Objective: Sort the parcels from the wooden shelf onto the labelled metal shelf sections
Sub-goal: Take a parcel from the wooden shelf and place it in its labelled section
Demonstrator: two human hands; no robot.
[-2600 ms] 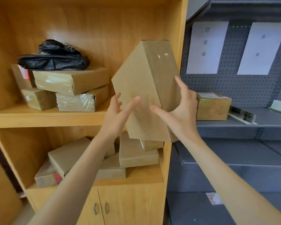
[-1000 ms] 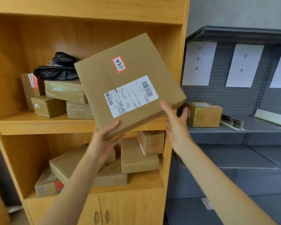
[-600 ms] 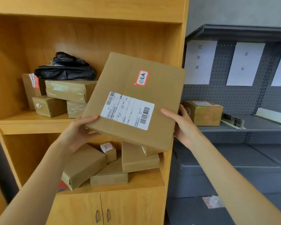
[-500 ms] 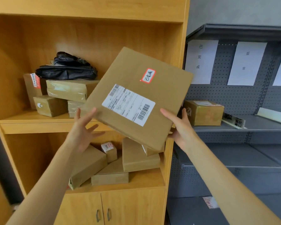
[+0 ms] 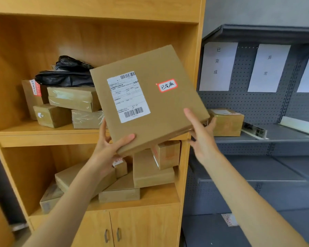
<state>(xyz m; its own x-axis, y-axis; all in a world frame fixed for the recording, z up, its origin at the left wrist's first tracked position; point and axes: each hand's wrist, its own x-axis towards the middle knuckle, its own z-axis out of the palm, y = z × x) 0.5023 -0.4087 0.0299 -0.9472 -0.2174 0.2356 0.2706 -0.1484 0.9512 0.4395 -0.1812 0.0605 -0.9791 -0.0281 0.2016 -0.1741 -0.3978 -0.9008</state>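
Wooden shelf (image 5: 48, 138): upper board carries stacked brown parcels under a black bag (image 5: 65, 73); their right ends are hidden behind the held parcel.
Lower board: a jumble of parcels, partly covered by the left forearm.
Left hand (image 5: 108, 148): pinches the flat parcel's near-left corner, thumb on top, fingers behind and mostly hidden.
Flat parcel (image 5: 153, 107): held in the air in front of the wooden shelf, tilted, face up; the shipping label's print is too small to read.
Red-bordered sticker (image 5: 167, 85): handwritten.
Right hand (image 5: 201, 135): grips the near-right edge, forefinger on top, the other fingers under it, partly hidden.
Metal shelf (image 5: 284, 138): one brown box (image 5: 227, 123) on it, its left end hidden; paper signs (image 5: 217, 65) above, the rightmost cut off.
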